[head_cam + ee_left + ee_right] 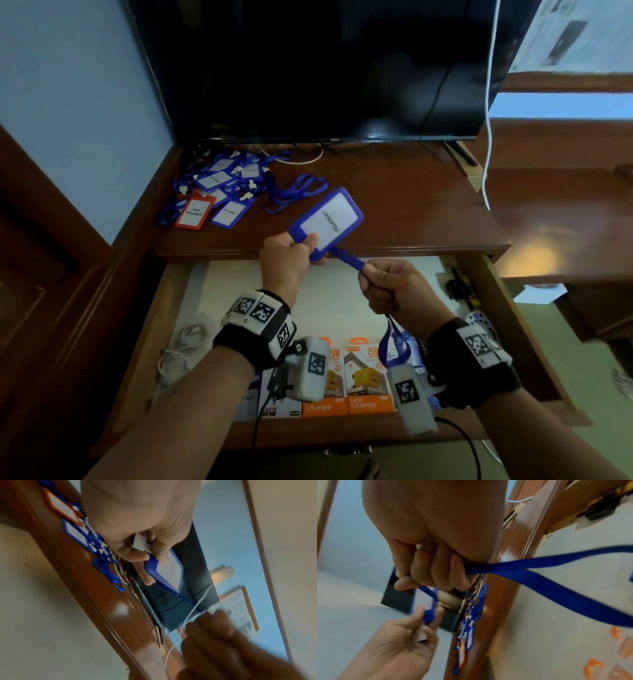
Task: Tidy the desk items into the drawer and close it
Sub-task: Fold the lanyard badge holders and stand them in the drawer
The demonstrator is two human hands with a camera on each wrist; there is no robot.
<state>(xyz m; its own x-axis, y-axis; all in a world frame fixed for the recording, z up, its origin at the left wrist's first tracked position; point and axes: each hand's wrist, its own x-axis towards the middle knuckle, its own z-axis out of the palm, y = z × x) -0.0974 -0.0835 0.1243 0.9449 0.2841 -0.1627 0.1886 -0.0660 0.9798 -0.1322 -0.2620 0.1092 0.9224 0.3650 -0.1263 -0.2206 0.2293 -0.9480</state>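
Badge holder (327, 224), blue, frame centre above the open drawer (178, 308): light, stiff plastic; left hand (286, 263) pinches its lower end. Lanyard (346, 257) soft, limp; right hand (394, 289) fingers clenched round it.

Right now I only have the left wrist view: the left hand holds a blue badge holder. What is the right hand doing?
Observer: The right hand grips the blue lanyard attached to that badge holder, fingers curled round the strap.
Operator: Is the drawer open?
Observer: Yes, in the head view the drawer is pulled out below both hands.
Operator: Anything in it already?
Observer: Orange charger boxes stand along its front edge, and a white cable lies at its left.
Operator: Are badges left on the desk?
Observer: A pile of badge holders lies at the desk's back left, one of them orange.
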